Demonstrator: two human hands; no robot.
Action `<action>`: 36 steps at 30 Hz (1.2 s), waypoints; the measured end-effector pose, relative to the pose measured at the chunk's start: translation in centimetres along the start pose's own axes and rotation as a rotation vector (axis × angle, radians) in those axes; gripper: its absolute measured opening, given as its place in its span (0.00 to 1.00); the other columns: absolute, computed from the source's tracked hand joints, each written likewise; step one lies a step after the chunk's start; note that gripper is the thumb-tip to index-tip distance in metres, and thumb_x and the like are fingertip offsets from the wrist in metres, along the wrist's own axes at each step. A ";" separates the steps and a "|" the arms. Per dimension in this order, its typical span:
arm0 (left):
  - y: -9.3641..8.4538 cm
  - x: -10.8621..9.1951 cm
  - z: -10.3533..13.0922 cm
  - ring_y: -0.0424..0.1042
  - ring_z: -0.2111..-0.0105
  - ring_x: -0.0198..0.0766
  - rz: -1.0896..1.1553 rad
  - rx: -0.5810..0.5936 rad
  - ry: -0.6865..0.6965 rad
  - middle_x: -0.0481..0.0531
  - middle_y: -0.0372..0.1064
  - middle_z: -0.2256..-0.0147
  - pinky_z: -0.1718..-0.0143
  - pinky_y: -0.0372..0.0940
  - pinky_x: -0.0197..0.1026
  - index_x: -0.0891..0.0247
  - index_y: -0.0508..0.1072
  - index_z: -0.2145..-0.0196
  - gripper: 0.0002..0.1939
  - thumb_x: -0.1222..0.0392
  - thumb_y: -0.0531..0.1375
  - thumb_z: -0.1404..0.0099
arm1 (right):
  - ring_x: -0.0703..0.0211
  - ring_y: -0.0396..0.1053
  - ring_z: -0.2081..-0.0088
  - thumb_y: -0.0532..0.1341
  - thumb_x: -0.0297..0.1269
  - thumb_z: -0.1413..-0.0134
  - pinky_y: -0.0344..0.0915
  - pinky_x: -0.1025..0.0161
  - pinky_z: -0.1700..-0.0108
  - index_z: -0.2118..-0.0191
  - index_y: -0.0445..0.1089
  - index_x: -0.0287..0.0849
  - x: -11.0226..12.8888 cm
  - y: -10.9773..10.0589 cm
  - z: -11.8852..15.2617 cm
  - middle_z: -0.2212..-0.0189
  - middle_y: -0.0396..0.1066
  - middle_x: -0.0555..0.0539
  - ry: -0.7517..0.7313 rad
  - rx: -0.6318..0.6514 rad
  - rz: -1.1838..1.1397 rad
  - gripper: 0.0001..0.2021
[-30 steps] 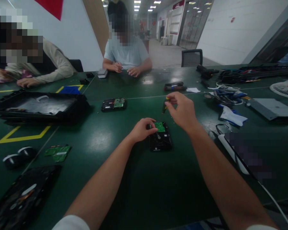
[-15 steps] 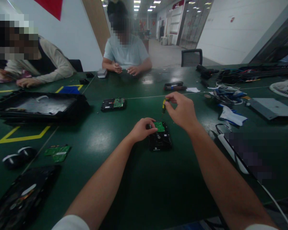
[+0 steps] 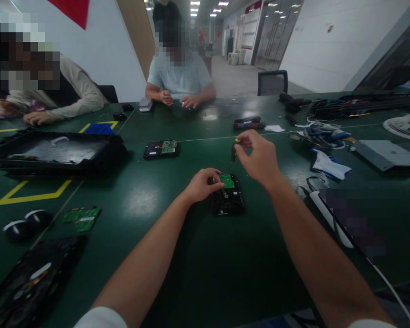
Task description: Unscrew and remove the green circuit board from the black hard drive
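Note:
A black hard drive [image 3: 227, 202] with a green circuit board [image 3: 228, 181] lies on the table in front of me. My left hand [image 3: 204, 184] is at its left side, with thumb and bent fingers closed on the drive and partly covering the board. In my right hand [image 3: 258, 155] is a small screwdriver [image 3: 233, 152] with a yellow and dark handle, pinched between thumb and fingers. It stands nearly upright over the drive's far end; its thin tip is too faint to place exactly.
Another hard drive [image 3: 161, 148] lies further back. Black trays [image 3: 54, 148] are stacked at the left, near a loose circuit board [image 3: 82, 218] and a larger drive [image 3: 34, 278]. A tablet [image 3: 348, 223], glove [image 3: 331, 164] and metal case [image 3: 389, 154] lie right. Two co-workers sit across.
The screwdriver's handle has turned in my right fingers, showing less yellow. My left hand and the hard drive stay in place.

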State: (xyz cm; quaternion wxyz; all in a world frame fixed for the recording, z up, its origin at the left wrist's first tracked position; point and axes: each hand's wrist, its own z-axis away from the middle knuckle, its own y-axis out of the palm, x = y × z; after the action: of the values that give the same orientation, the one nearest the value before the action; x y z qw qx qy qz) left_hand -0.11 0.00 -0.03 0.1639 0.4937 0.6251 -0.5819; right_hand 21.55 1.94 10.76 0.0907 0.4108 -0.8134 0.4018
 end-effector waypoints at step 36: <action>-0.1 -0.7 0.1 0.73 0.49 0.47 -0.017 0.015 -0.029 0.54 0.75 0.46 0.44 0.65 0.54 0.59 0.76 0.67 0.06 0.56 0.68 0.35 | 0.50 0.75 0.58 0.62 0.35 0.40 0.70 0.51 0.51 0.58 0.72 0.45 0.3 -0.6 0.0 0.60 0.78 0.44 -0.042 0.013 0.056 0.05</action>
State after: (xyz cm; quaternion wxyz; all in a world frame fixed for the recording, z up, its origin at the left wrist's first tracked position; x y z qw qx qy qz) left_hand 0.10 -0.35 0.61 0.1645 0.4811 0.6223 -0.5951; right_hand 21.80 1.54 11.23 0.0596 0.3967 -0.8236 0.4009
